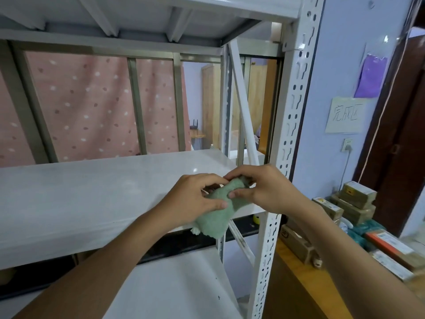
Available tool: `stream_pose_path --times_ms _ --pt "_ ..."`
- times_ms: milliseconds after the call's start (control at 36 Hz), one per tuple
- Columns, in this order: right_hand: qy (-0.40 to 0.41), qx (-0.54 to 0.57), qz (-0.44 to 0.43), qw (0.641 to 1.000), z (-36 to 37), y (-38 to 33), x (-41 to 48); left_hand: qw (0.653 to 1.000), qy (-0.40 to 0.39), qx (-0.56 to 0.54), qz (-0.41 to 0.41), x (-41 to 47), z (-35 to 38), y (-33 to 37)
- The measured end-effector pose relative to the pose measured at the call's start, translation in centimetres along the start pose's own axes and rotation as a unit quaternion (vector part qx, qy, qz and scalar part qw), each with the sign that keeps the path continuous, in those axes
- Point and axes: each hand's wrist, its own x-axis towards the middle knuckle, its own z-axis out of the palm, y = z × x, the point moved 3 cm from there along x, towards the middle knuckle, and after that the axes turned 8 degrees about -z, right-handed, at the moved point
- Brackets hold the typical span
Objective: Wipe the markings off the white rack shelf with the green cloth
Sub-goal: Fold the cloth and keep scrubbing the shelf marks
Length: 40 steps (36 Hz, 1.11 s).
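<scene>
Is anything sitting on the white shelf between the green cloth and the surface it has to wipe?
Nothing visible does. Both hands, left hand and right hand, hold the green cloth bunched at the front right edge of the white rack shelf, whose top is bare. I cannot make out distinct markings on it.

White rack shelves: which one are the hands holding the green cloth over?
The middle white shelf: both hands bunch the green cloth above its front right edge; the others sit above and below.
</scene>
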Motion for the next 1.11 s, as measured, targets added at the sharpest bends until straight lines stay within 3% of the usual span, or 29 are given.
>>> stream_pose_path --times_ms 83,194,250,361,444,528,667,806,861,917,972,1028,1111 --pt "0.0 0.03 0.022 0.999 -0.3 0.3 0.1 0.999 -0.011 0.027 -0.04 -0.5 0.4 -0.1" --pt "0.014 -0.023 0.017 0.999 -0.6 0.3 0.7 0.995 0.048 -0.008 -0.091 -0.3 0.7 0.1" --pt "0.051 -0.104 0.008 0.993 -0.8 -0.3 0.9 0.986 0.083 -0.065 -0.127 0.2 0.7 0.0" --pt "0.164 -0.298 0.029 0.94 -0.8 -2.5 0.5 0.948 0.106 -0.223 -0.2 1.2 1.5 0.0" --pt "0.112 -0.247 0.124 0.955 -0.2 -3.4 0.6 0.895 0.112 -0.362 -0.237 1.9 2.8 0.7" --pt "0.058 -0.165 0.201 0.964 0.4 -2.7 1.4 0.878 0.13 -0.393 -0.242 2.5 3.9 1.7" --pt "0.086 -0.152 0.235 0.956 0.1 -1.0 2.8 0.845 0.084 -0.482 -0.216 2.6 5.3 3.2" --pt "0.102 -0.175 0.204 0.958 0.3 -0.1 3.8 0.81 0.033 -0.553 -0.194 2.6 4.8 3.0" --pt "0.106 -0.226 0.204 0.947 0.6 0.2 4.0 0.838 0.044 -0.51 -0.189 2.2 4.2 2.2" --pt "0.089 -0.303 0.219 0.923 0.6 0.6 4.5 0.908 0.074 -0.374 -0.174 1.4 3.2 1.1" --pt "0.055 -0.384 0.227 0.893 0.7 1.2 5.1 0.956 0.103 -0.232 -0.144 0.4 2.1 0.3" --pt "0.012 -0.448 0.238 0.862 0.9 2.2 5.5 0.978 0.134 -0.117 -0.11 -0.5 1.0 -0.3" --pt "-0.061 -0.497 0.265 0.824 1.8 3.7 5.3 0.983 0.167 0.022 -0.076 -1.8 -0.1 -1.2"
